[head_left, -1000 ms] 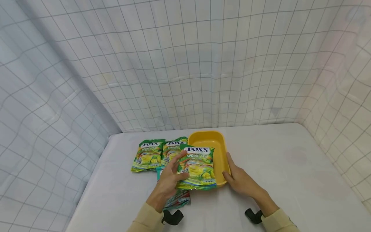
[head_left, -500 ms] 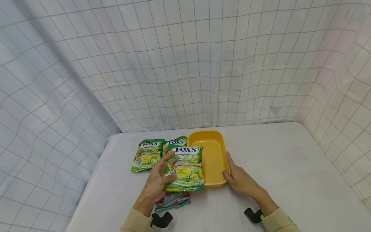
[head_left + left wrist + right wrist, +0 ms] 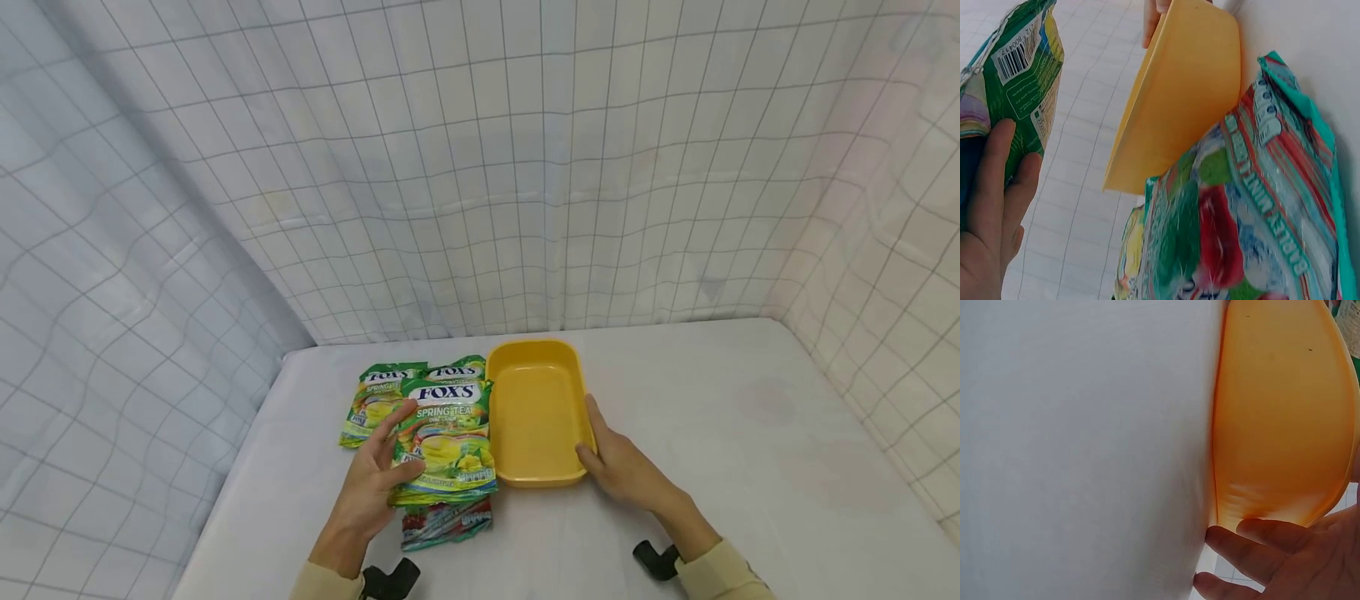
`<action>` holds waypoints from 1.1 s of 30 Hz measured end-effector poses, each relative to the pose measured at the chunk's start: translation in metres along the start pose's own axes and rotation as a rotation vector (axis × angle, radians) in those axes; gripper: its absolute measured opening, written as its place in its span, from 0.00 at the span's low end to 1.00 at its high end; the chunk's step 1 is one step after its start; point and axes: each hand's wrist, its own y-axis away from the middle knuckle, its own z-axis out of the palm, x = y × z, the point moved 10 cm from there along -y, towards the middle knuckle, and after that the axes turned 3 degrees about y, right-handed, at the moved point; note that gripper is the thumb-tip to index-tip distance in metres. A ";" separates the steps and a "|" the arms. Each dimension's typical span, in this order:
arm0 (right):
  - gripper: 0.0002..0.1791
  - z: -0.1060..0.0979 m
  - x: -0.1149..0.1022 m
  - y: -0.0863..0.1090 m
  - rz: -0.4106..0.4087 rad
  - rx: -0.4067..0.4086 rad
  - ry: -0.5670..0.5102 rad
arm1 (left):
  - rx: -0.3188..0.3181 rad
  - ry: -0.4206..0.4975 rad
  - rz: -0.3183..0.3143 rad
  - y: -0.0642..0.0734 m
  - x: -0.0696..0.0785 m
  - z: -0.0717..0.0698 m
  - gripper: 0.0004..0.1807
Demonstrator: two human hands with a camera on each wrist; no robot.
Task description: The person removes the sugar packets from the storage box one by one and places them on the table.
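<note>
My left hand (image 3: 367, 483) pinches a green Fox's Spring Tea candy bag (image 3: 450, 442) by its left side, thumb on the front and fingers behind, as the left wrist view shows. The bag hangs over a red and teal candy bag (image 3: 446, 523), lettered "barley mint" in the left wrist view, and hides most of it from above. To its right lies a bare-bottomed yellow plastic tray (image 3: 534, 417). My right hand (image 3: 626, 467) holds that tray's right side, thumb at the rim and fingers along the outer wall (image 3: 1285, 412).
Two more green Spring Tea bags, a left one (image 3: 375, 400) and one partly covered (image 3: 459, 367), lie behind the held bag. White cloth (image 3: 720, 433) covers the table. Grid-patterned curtains (image 3: 540, 183) stand at the back and sides.
My left hand has carried the Spring Tea bag left, from over the tray to above the barley mint bag. My right hand and the tray have stayed in place.
</note>
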 end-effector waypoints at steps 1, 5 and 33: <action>0.43 0.000 0.000 0.000 -0.001 0.000 -0.001 | -0.006 0.024 0.001 0.001 0.000 -0.001 0.44; 0.43 0.001 0.000 0.000 0.002 -0.001 -0.007 | -0.025 0.090 0.008 0.008 0.004 -0.008 0.45; 0.44 0.002 -0.001 0.000 0.022 -0.010 -0.003 | 0.195 0.034 0.024 0.057 0.017 -0.087 0.47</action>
